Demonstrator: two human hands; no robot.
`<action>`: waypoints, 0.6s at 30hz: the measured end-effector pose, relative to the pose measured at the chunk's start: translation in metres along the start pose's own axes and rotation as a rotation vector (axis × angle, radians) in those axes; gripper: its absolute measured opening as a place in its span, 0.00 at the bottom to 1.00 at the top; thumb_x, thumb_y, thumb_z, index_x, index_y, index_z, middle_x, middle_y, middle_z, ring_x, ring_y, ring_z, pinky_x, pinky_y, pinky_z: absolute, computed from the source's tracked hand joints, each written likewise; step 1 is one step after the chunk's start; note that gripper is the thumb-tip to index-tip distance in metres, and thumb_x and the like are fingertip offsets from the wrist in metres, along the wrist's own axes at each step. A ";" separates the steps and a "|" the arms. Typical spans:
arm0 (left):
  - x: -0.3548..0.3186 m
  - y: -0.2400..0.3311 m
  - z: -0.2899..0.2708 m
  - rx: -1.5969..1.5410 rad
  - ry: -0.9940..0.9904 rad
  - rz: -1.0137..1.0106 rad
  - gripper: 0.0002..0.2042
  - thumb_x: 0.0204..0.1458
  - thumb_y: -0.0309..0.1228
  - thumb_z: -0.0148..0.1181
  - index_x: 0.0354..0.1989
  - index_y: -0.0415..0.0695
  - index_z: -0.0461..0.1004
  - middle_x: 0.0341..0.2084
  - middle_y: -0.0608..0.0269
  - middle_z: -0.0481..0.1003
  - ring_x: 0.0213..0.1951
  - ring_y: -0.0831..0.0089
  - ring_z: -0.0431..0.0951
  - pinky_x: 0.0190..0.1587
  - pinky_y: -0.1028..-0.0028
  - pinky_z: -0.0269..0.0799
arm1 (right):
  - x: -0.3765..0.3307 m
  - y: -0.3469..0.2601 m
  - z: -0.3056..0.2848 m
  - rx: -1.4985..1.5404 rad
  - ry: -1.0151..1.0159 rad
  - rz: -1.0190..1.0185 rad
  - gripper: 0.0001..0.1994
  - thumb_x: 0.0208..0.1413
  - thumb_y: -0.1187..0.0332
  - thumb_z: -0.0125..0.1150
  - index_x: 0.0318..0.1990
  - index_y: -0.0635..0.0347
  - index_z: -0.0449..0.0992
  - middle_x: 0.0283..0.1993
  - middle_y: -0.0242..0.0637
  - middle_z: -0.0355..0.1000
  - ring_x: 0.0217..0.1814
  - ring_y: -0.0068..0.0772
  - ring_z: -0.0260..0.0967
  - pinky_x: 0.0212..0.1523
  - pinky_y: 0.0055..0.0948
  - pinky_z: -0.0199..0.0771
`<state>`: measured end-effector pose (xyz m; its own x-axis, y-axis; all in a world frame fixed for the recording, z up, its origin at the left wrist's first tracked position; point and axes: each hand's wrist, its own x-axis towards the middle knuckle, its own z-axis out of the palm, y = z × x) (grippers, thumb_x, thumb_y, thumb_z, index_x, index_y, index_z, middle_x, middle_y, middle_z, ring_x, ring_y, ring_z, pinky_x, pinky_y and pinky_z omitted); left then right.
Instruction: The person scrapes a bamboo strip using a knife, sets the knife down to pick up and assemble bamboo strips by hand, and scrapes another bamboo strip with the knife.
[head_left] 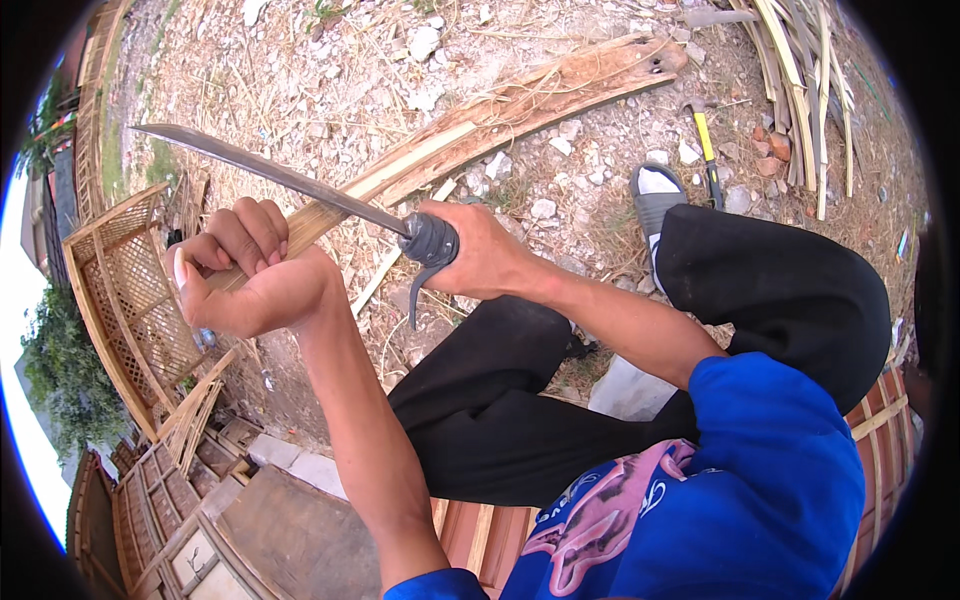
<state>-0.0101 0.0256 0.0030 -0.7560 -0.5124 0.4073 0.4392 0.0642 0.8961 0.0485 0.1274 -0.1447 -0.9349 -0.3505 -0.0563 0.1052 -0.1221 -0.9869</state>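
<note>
My right hand is closed round the black-wrapped handle of a machete. The long, dark blade points to the far left. A curved black piece hangs from the handle. In my left hand, fingers curled, is the near end of a pale bamboo strip. The strip slants away to the right, its far part over a weathered plank on the ground. The blade crosses the strip just beyond my left hand; I cannot tell whether its edge is cutting in.
On the right, a hammer with a yellow and black handle lies near my sandalled foot. Beyond it is a bundle of long strips. A lattice panel stands at the left. Stones and dry straw litter the ground.
</note>
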 end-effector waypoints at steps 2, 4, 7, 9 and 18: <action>-0.001 0.001 -0.001 0.018 -0.005 0.003 0.16 0.51 0.43 0.41 0.17 0.53 0.47 0.09 0.73 0.45 0.11 0.82 0.43 0.15 0.79 0.37 | 0.005 0.002 -0.002 -0.056 -0.062 0.036 0.17 0.37 0.64 0.67 0.35 0.63 0.74 0.29 0.44 0.74 0.30 0.38 0.73 0.35 0.35 0.71; 0.001 0.001 0.000 0.022 -0.019 0.012 0.16 0.51 0.43 0.41 0.17 0.53 0.47 0.09 0.73 0.45 0.11 0.82 0.43 0.15 0.79 0.37 | 0.010 0.043 -0.019 -0.124 -0.024 0.242 0.17 0.37 0.63 0.66 0.36 0.62 0.75 0.30 0.44 0.74 0.32 0.38 0.74 0.37 0.34 0.72; 0.002 -0.003 -0.001 -0.007 -0.001 0.012 0.16 0.51 0.43 0.42 0.17 0.51 0.49 0.06 0.73 0.46 0.09 0.82 0.43 0.13 0.79 0.36 | 0.012 0.078 -0.038 -0.164 0.025 0.210 0.18 0.36 0.63 0.66 0.37 0.61 0.75 0.31 0.44 0.75 0.33 0.41 0.74 0.37 0.35 0.72; 0.004 -0.006 -0.001 0.024 0.003 0.026 0.16 0.51 0.43 0.42 0.17 0.51 0.50 0.06 0.73 0.46 0.09 0.82 0.43 0.13 0.79 0.37 | 0.009 0.079 -0.038 -0.223 0.015 0.314 0.19 0.37 0.62 0.66 0.38 0.61 0.75 0.32 0.45 0.75 0.34 0.44 0.74 0.38 0.36 0.73; 0.001 0.001 -0.003 0.025 -0.003 -0.003 0.16 0.50 0.44 0.42 0.17 0.53 0.47 0.08 0.73 0.45 0.11 0.82 0.42 0.15 0.79 0.36 | 0.003 0.042 -0.022 -0.169 -0.063 0.172 0.17 0.38 0.63 0.65 0.37 0.60 0.75 0.31 0.45 0.76 0.34 0.42 0.75 0.38 0.36 0.73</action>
<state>-0.0090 0.0220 0.0041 -0.7586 -0.5100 0.4054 0.4247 0.0847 0.9013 0.0429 0.1417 -0.1897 -0.8846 -0.4105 -0.2210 0.1974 0.0997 -0.9752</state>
